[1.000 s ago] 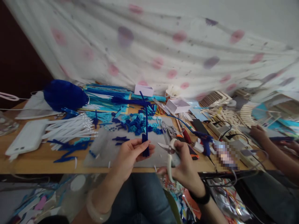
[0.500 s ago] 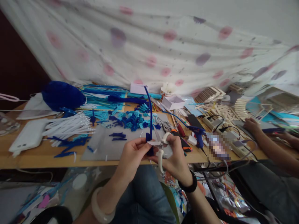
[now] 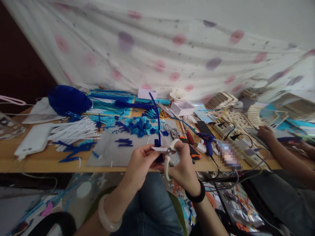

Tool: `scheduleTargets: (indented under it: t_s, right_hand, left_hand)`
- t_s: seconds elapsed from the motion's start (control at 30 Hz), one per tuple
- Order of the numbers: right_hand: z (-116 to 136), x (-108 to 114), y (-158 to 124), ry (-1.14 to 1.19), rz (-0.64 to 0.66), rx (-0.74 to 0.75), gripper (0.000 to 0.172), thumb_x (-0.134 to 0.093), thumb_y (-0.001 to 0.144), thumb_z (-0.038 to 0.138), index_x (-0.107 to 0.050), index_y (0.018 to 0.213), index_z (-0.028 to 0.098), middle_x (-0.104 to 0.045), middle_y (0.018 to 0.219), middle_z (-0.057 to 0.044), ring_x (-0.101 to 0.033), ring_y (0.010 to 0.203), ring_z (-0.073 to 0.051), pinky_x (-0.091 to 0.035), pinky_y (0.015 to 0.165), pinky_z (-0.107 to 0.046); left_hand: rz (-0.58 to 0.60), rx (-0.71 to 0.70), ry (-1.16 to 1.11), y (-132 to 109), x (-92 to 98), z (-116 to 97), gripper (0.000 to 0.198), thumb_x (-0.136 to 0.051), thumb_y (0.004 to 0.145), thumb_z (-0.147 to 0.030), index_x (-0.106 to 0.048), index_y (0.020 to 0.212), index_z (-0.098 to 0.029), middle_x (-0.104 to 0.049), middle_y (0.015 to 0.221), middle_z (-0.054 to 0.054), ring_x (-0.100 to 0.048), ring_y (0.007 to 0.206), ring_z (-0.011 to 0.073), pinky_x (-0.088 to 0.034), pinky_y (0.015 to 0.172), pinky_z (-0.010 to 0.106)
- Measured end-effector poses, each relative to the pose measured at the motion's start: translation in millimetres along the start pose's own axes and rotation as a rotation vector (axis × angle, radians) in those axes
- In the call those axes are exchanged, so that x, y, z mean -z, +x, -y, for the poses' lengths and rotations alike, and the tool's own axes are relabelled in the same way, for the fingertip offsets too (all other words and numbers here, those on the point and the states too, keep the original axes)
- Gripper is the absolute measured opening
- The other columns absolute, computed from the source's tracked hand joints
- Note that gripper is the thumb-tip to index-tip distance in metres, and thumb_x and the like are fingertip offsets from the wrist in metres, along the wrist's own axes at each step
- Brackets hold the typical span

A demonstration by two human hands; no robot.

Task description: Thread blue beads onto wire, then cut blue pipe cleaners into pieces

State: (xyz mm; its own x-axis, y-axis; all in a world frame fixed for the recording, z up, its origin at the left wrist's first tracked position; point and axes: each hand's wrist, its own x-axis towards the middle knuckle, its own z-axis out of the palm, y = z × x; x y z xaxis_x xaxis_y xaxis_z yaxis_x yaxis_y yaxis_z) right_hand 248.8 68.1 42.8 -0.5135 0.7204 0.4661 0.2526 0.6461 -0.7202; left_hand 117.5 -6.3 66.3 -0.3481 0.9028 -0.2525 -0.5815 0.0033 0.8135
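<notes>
My left hand (image 3: 140, 165) pinches a bundle of dark blue pipe cleaners. One long pipe cleaner (image 3: 157, 119) rises from it, curving left at the tip, beside short cut ends. My right hand (image 3: 185, 168) grips white-handled scissors (image 3: 168, 151), thumb and fingers in the loops. Their blades are parted, and the long pipe cleaner runs close to them; the exact contact cannot be made out. Beyond my hands, a heap of blue and turquoise pipe-cleaner flowers (image 3: 141, 126) lies on a grey mat (image 3: 105, 154). Short blue pieces (image 3: 124, 142) lie left of my hands.
White stems (image 3: 73, 131) and a white power bank (image 3: 34, 142) lie at left, near a blue fluffy ball (image 3: 69, 100). At right are a blue glue gun (image 3: 208, 142), power strips and cables, a blurred phone (image 3: 228, 154), and wooden sticks (image 3: 232, 121). A co-worker's hand (image 3: 267, 134) works farther right.
The long pipe cleaner's tip has tilted slightly left and lower. The scissors have shifted a little left, blades still parted. The camera view has moved slightly.
</notes>
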Motion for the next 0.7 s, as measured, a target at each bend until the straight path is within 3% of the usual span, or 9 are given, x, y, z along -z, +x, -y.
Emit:
scheduleTargets:
  t_s: [0.2,0.33,0.43,0.57,0.7]
  right_hand:
    - [1.6,-2.6,2.0,-0.014,-0.013,-0.026,0.054,-0.078,0.068,0.039,-0.037,0.101,0.024,-0.050,0.091,-0.002,-0.053,0.077,-0.019,-0.045,0.070,-0.033]
    - [-3.2,7.2,1.5,0.064,0.040,-0.042,0.054,-0.079,0.068,0.044,-0.037,0.098,0.025,-0.048,0.090,0.000,-0.050,0.079,-0.018,-0.044,0.072,-0.031]
    - [-12.0,25.6,0.2,0.129,0.190,-0.109,0.056,-0.073,0.071,0.057,-0.038,0.100,0.024,-0.047,0.091,-0.001,-0.049,0.082,-0.019,-0.043,0.073,-0.031]
    - [-15.8,49.2,2.2,0.050,0.512,-0.212,0.059,-0.061,0.075,0.070,-0.042,0.102,0.021,-0.048,0.090,-0.002,-0.048,0.079,-0.020,-0.042,0.070,-0.032]
    - [-4.5,55.0,10.2,0.040,0.629,-0.157,0.058,-0.059,0.076,0.072,-0.043,0.098,0.020,-0.050,0.085,0.000,-0.046,0.073,-0.017,-0.041,0.067,-0.031]
  left_hand:
    - [0.041,-0.012,0.005,0.0,-0.9,5.4,0.024,-0.081,0.063,-0.034,-0.075,0.078,-0.016,-0.076,0.077,0.005,-0.070,0.068,0.0195,-0.058,0.061,0.030]
    - [0.022,0.009,0.082,3.2,4.8,0.0,0.025,-0.082,0.064,-0.036,-0.076,0.078,-0.016,-0.077,0.076,0.005,-0.071,0.069,0.0181,-0.057,0.064,0.027]
    - [0.027,0.002,0.222,6.0,14.0,-11.2,0.022,-0.080,0.068,-0.035,-0.077,0.077,-0.016,-0.078,0.081,0.008,-0.072,0.076,0.0184,-0.056,0.070,0.024]
    - [0.092,-0.036,0.332,9.2,21.8,-28.1,0.016,-0.078,0.071,-0.031,-0.077,0.077,-0.016,-0.078,0.079,0.008,-0.072,0.074,0.0188,-0.055,0.070,0.025]
    - [0.210,-0.026,0.411,13.3,20.6,-35.1,0.014,-0.077,0.072,-0.030,-0.078,0.074,-0.016,-0.077,0.074,0.009,-0.072,0.070,0.0195,-0.055,0.066,0.024]
